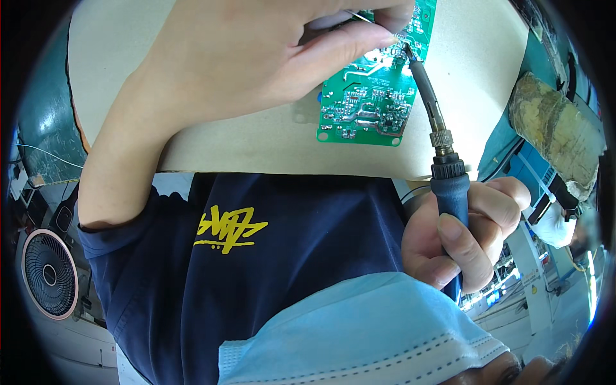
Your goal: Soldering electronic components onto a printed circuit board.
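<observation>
My right hand [475,237] is closed round the dark blue handle of a soldering iron [453,199]. The iron slants up and away, and its tip meets the upper part of a green circuit board [366,115] full of small soldered parts. Over the board's upper left reaches my left hand [256,58], thumb and fingers pinched close to the iron's tip. A thin silvery wire, which looks like solder wire [359,17], runs into that pinch. The fingers hide part of the board and the wire's end.
The board lies on a beige sheet [237,147] over a teal bench top [48,122]. On the right sits a worn brown block [552,131] beside dark cables. A round fan [49,274] stands at the lower left, below the bench.
</observation>
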Tool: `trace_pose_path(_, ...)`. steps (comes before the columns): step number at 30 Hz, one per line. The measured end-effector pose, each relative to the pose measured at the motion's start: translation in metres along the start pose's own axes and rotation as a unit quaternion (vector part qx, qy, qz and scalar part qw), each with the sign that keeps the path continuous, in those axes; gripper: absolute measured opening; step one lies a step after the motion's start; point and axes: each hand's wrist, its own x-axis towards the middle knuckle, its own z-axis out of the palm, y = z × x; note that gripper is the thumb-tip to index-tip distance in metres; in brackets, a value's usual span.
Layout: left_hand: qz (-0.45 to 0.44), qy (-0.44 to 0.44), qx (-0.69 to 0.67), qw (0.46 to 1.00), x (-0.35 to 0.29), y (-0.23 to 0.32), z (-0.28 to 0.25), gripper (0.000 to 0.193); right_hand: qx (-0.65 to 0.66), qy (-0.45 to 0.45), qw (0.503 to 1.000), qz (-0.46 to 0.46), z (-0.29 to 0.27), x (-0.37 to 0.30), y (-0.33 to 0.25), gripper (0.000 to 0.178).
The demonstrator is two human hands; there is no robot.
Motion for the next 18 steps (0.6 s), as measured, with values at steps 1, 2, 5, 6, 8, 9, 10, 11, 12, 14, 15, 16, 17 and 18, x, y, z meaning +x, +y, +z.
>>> trace_pose_path(1, 0.007, 0.002, 0.004, 1.000, 0.0006, 0.0000, -0.0005, 0.015, -0.007, 0.008, 1.000, -0.003, 0.0000, -0.0008, 0.0006, 0.025)
trace_pose_path(2, 0.014, 0.004, 0.008, 1.000, 0.0015, -0.0001, -0.0008, 0.016, -0.011, 0.015, 1.000, -0.011, -0.0002, -0.0014, 0.0027, 0.026)
trace_pose_path(5, 0.006, -0.011, 0.004, 1.000, 0.0041, 0.0031, -0.0037, 0.017, -0.002, 0.063, 0.998, -0.016, -0.0034, -0.0024, 0.0077, 0.031)
trace_pose_path(6, 0.006, -0.014, 0.012, 1.000, 0.0049, 0.0045, -0.0042, 0.017, -0.001, 0.064, 0.998, -0.012, -0.0049, -0.0024, 0.0083, 0.032)
trace_pose_path(8, -0.005, -0.011, 0.006, 1.000, 0.0059, 0.0073, -0.0044, 0.017, -0.001, 0.038, 0.999, -0.001, -0.0072, -0.0028, 0.0078, 0.034)
trace_pose_path(9, -0.016, -0.005, -0.008, 1.000, 0.0061, 0.0089, -0.0044, 0.017, 0.014, 0.028, 0.999, 0.008, -0.0079, -0.0029, 0.0073, 0.034)
trace_pose_path(10, -0.021, -0.004, -0.012, 1.000, 0.0066, 0.0092, -0.0031, 0.017, 0.020, 0.021, 1.000, 0.013, -0.0085, -0.0031, 0.0069, 0.035)
trace_pose_path(11, -0.027, -0.002, -0.017, 1.000, 0.0069, 0.0098, -0.0028, 0.017, 0.009, 0.017, 1.000, 0.013, -0.0088, -0.0031, 0.0062, 0.035)
trace_pose_path(12, -0.027, -0.004, -0.012, 1.000, 0.0074, 0.0094, -0.0013, 0.017, 0.013, 0.016, 1.000, 0.012, -0.0085, -0.0035, 0.0070, 0.035)
trace_pose_path(14, -0.015, -0.011, 0.007, 1.000, 0.0081, 0.0087, -0.0010, 0.016, 0.030, 0.014, 0.999, 0.007, -0.0072, -0.0042, 0.0076, 0.036)
trace_pose_path(15, -0.003, -0.015, 0.021, 1.000, 0.0084, 0.0083, -0.0013, 0.016, 0.042, 0.012, 0.999, 0.003, -0.0063, -0.0045, 0.0079, 0.036)
trace_pose_path(16, -0.004, -0.017, 0.021, 1.000, 0.0083, 0.0086, -0.0022, 0.016, 0.060, 0.017, 0.998, 0.007, -0.0051, -0.0050, 0.0077, 0.036)
trace_pose_path(17, -0.004, -0.019, 0.021, 1.000, 0.0082, 0.0087, -0.0024, 0.016, 0.050, 0.013, 0.999, 0.001, -0.0043, -0.0053, 0.0076, 0.037)
trace_pose_path(18, -0.018, -0.019, 0.008, 1.000, 0.0075, 0.0098, -0.0037, 0.016, 0.045, 0.014, 0.999, 0.003, -0.0033, -0.0058, 0.0072, 0.037)
